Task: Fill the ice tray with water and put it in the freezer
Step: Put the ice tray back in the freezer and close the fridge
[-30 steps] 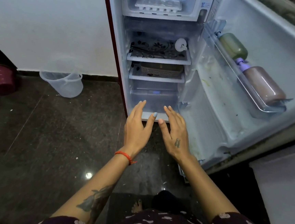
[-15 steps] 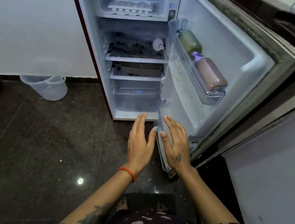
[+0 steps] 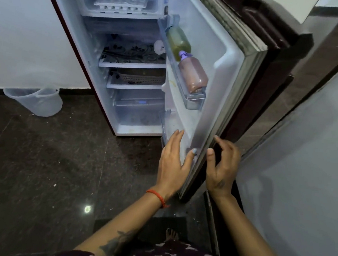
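Observation:
The white ice tray (image 3: 122, 2) lies flat in the freezer compartment (image 3: 88, 8) at the top of the open fridge. The fridge door (image 3: 222, 50) stands partly swung in, between my two hands. My left hand (image 3: 171, 162) has its fingers straight and rests against the door's inner lining near the bottom. On the other side of the door's edge, my right hand (image 3: 221, 169) is at the dark outer face with its fingers loosely curled. Neither hand holds the tray.
The door rack holds a green bottle (image 3: 178, 43) and a brown bottle (image 3: 193, 75). A woven basket (image 3: 142, 77) sits on a lower shelf. A clear plastic bucket (image 3: 37, 101) stands on the dark floor by the white wall. A grey cabinet (image 3: 302, 180) is close on the right.
Both hands moved right from in front of the fridge's bottom to the door's lower edge, one on each side. The door has swung further toward the fridge.

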Available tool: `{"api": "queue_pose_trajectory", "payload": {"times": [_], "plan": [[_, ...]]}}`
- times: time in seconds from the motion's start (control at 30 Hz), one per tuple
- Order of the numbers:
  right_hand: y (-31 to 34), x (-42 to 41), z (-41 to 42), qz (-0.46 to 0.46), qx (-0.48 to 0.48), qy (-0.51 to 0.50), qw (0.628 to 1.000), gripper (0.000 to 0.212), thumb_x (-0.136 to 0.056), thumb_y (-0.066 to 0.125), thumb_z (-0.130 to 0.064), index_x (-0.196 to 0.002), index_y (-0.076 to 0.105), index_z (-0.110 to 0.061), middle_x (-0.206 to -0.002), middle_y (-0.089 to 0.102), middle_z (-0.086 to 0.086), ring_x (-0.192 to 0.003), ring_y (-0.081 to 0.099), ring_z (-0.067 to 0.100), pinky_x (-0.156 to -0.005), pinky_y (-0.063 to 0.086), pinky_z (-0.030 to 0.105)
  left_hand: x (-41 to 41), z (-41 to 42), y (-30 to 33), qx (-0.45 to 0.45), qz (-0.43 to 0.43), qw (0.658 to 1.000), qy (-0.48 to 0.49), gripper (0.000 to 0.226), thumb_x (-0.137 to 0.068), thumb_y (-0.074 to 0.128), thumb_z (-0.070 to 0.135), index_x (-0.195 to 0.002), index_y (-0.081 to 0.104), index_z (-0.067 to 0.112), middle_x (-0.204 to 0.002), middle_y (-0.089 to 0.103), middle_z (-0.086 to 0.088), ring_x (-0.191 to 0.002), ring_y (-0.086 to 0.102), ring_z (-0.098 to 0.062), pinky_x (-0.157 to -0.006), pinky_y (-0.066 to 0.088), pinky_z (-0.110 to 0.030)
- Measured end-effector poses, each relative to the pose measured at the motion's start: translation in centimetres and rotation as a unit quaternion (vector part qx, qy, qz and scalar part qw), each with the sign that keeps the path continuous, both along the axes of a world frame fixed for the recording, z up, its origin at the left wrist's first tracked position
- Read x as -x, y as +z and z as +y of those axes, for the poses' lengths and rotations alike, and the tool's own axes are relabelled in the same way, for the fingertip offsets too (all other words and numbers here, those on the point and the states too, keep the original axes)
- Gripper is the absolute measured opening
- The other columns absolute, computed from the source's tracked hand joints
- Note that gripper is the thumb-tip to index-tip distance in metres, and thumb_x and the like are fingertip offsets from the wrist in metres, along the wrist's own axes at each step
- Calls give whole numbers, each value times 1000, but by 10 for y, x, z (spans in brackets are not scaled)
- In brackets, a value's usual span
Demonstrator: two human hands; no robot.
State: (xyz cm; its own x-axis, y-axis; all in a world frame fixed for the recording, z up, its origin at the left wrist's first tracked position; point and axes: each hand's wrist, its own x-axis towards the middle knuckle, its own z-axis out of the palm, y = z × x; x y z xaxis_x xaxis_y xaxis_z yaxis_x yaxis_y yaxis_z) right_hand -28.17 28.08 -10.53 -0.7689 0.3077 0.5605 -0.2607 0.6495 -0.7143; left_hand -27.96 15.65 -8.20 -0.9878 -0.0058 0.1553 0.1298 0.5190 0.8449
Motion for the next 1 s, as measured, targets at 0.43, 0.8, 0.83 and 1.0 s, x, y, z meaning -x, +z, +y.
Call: {"api": "queue_pose_trajectory", "payload": {"times": [0.43,0.8,0.83,1.0], "plan": [[10,34,30,8,100,-79,992,65,-96,32,-53,-135,47,-3,-124,54,14,-106,57,28,-83,53,50,14,46,8,7,-22,999,-40,69,-94,51,38,-150,13,20,-159,13,-2,-145,13,-11,-110,12,-16],[4,30,-14,15,88,-16,996,53,-98,36,-45,-118,56,0,-110,57,16,-88,50,5,-70,41,3,12,21,-7,-43,12,997,60,74,-86,45,58,-144,5,36,-160,3,-2,-145,19,-22,-113,33,-48],[1,30,-19,18,88,1,996,49,-98,38,-43,-119,55,-2,-110,56,16,-89,52,6,-72,42,4,12,16,-8,-43,15,996,75,75,-85,44,60,-144,5,37,-160,3,-1,-145,21,-22,-111,35,-49],[-4,29,-49,25,72,102,992,36,-97,47,-30,-125,50,-9,-113,56,15,-102,53,10,-85,47,15,15,-12,-11,-63,27,988,141,72,-85,47,59,-146,20,31,-156,20,-6,-140,32,-22,-107,40,-48]]}}
